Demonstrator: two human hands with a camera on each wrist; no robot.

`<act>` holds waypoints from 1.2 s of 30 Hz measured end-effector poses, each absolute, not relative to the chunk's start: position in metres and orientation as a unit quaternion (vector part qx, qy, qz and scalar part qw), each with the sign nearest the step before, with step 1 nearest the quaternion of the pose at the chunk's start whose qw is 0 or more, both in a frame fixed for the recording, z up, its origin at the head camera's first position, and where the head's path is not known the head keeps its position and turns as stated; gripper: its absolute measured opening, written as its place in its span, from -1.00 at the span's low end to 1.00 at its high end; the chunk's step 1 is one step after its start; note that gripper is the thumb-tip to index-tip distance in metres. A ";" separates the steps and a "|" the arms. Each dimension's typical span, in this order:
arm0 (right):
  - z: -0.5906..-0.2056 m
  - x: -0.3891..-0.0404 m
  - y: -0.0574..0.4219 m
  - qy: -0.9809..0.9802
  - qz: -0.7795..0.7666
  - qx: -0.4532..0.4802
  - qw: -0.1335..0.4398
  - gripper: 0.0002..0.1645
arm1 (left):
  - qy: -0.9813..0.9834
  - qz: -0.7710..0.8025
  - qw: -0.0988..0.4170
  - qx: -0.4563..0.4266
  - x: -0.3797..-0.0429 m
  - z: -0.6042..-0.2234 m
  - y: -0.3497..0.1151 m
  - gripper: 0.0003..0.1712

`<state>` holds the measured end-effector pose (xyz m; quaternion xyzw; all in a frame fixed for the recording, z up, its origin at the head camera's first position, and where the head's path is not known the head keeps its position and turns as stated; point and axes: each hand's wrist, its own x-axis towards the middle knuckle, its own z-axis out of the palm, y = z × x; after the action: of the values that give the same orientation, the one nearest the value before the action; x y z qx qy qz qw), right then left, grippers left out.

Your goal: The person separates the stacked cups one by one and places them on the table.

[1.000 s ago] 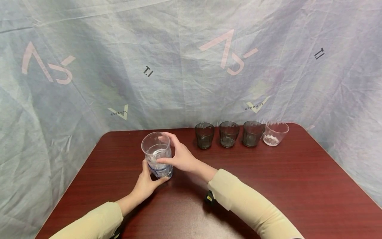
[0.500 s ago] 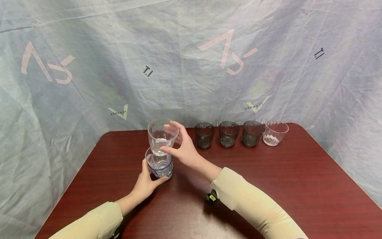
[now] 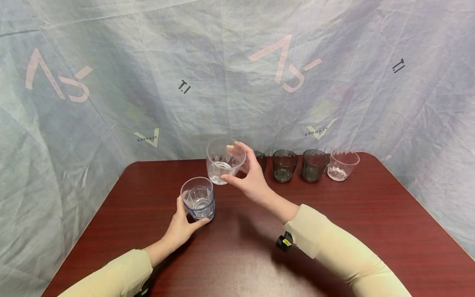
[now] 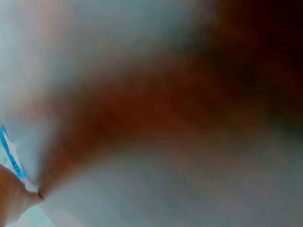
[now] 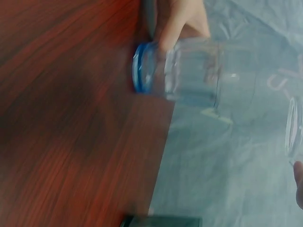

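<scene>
- Tumbler [image 3: 219, 165], clear, is in the right hand [image 3: 251, 179], its mouth upward. Thumb on the near side, fingers on the far side, the grip is spread as wide as the tumbler.
- It is above the table [image 3: 237, 251], to the right of the pair of glasses at the left hand and a little beyond them in the head view.
- The left hand [image 3: 181, 226] holds that pair: a clear glass [image 3: 196, 189] sits upright inside a blue glass [image 3: 208, 212], its rim standing higher. Thumb and fingers curve round the lower part.
- The left wrist view is mostly blur, with a bright blue edge beside a fingertip at lower left.
- Along the far edge stand a left dark glass [image 3: 262, 161], partly hidden by the right hand, then a middle dark glass [image 3: 284, 167] and a right dark glass [image 3: 313, 167].
- A ribbed clear glass [image 3: 342, 167] ends the row, just beside the last dark one.
- Pale sleeves [image 3: 330, 243] cover both forearms; a wrinkled, printed cloth [image 3: 230, 95] hangs behind.
</scene>
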<state>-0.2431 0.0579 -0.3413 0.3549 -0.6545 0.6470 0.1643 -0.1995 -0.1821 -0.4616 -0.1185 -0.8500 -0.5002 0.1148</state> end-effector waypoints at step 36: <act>-0.416 -0.254 0.144 -0.759 0.601 0.241 0.065 -0.04 | -0.849 -0.503 0.112 -0.116 -0.200 -0.462 -0.183 0.19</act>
<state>-0.2542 0.1440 -0.4159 0.2414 -0.7588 0.6014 0.0653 -0.1998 -0.1830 -0.4620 -0.1158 -0.8489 -0.5033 0.1122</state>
